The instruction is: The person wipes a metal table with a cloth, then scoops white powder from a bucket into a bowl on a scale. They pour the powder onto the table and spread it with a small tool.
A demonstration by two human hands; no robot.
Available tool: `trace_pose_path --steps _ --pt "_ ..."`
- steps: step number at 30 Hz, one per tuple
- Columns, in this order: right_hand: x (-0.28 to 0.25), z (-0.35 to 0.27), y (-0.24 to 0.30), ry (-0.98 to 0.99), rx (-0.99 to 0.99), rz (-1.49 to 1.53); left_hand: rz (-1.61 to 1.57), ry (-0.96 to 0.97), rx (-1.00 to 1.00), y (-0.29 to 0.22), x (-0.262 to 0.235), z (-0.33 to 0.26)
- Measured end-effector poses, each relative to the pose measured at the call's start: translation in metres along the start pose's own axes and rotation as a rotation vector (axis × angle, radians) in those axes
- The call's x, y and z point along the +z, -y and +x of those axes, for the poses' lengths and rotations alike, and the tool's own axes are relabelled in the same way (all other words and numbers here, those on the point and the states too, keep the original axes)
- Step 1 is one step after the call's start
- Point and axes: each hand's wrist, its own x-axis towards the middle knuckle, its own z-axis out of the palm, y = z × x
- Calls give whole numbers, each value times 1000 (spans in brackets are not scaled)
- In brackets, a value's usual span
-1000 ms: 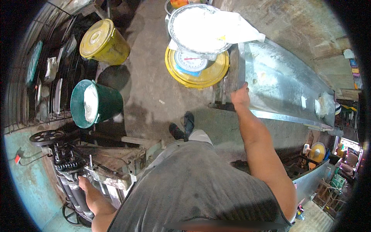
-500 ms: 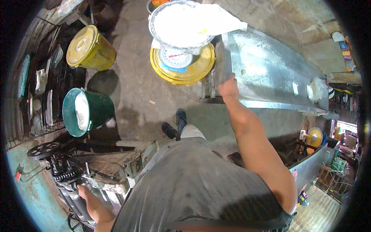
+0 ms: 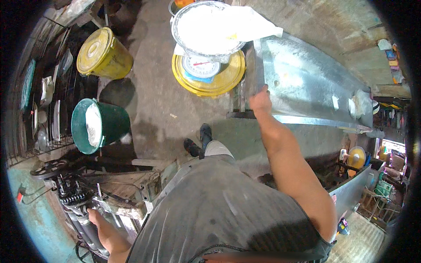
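Galvanised sheet metal fills the long trough (image 3: 307, 87), and the right hand (image 3: 260, 99) clasps its near corner edge. The left hand (image 3: 101, 226) rests against a roller machine (image 3: 74, 193); whether it grips cannot be told. Beyond stand a dial scale (image 3: 201, 66) bearing a pan (image 3: 208, 28), a green bucket (image 3: 98, 125) and a yellow lidded bucket (image 3: 103, 52).
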Motion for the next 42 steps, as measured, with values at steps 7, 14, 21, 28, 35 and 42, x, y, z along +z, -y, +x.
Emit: trace_pose_path --steps 7,14,21,28,35,42 --pt "-5 2 -1 24 24 -15 -5 16 37 -11 5 -5" --pt "6 0 -5 -26 11 -23 -17 54 4 -16 -15 -11" --pt "7 5 -1 -39 1 -41 108 47 64 -22 -23 -35" --pt "7 4 2 -12 14 -55 1 -3 -59 -11 -24 -14" --pt "5 6 -3 -35 19 -51 9 35 8 -26 -14 -27" --pt "6 3 -3 -14 -11 -23 204 -14 137 0 -3 5"
